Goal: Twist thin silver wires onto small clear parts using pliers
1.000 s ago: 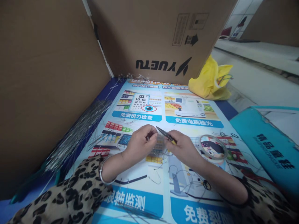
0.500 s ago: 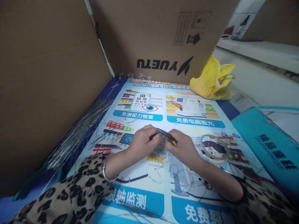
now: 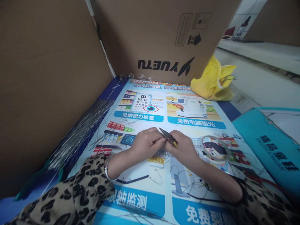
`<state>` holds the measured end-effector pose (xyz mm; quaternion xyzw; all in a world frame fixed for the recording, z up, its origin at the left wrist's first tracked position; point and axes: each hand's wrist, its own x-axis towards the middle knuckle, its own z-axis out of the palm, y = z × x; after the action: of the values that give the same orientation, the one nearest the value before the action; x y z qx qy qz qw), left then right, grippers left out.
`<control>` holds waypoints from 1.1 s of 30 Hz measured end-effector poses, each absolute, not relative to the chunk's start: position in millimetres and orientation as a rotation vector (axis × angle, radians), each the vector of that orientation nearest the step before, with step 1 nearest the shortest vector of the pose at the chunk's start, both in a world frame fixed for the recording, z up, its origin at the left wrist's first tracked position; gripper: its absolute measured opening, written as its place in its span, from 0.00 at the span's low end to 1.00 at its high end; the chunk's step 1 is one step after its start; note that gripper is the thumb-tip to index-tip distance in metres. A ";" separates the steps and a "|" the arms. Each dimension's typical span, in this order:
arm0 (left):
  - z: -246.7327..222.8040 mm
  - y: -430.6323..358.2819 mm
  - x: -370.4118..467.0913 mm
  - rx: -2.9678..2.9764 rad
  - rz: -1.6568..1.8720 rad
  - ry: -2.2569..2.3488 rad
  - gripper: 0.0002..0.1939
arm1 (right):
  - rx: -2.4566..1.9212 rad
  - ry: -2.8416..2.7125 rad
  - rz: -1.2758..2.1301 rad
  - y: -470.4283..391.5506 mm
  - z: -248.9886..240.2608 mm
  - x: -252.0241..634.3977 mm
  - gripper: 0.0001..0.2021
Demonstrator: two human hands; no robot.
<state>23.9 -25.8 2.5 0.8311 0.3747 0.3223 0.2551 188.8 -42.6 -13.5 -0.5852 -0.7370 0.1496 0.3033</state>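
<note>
Near the middle of the printed poster (image 3: 197,128), my right hand (image 3: 181,145) is closed around pliers (image 3: 167,135) with dark jaws and a yellow handle. The jaws point up and to the left, toward my other hand. My left hand (image 3: 148,142) is closed in a pinch, its fingertips meeting those of my right hand just below the jaws. What the left fingertips hold is too small to make out. A little clear, shiny material shows under the hands. Thin wire pieces (image 3: 156,178) lie on the poster around them.
A bundle of thin wires (image 3: 70,137) lies at the left beside a cardboard wall (image 3: 47,62). A clear roll of tape or wire (image 3: 215,157) sits right of my hands. Behind are a yellow bag (image 3: 211,82) and another cardboard panel (image 3: 164,37); a turquoise box (image 3: 269,147) stands right.
My left hand has shifted slightly right and its fingers have turned inward, off the pliers' tip. The jaws now show more fully above the fingertips.
</note>
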 end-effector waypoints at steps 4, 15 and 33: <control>3.1 -21.7 18.2 2.256 0.895 0.913 0.09 | -1.524 -1.967 0.457 -42.5 -11.7 190.7 0.05; 7.7 -15.9 13.8 2.273 0.952 0.889 0.10 | -1.412 -2.037 0.720 -37.2 -8.3 198.8 0.07; 18.1 -11.3 4.4 2.525 0.652 0.991 0.07 | -1.344 -2.215 0.479 -36.0 -9.9 204.6 0.09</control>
<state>4.4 -11.3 18.1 0.8912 0.3498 0.2300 0.1748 204.6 -36.0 -9.9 -0.4938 -0.8139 0.1760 0.2506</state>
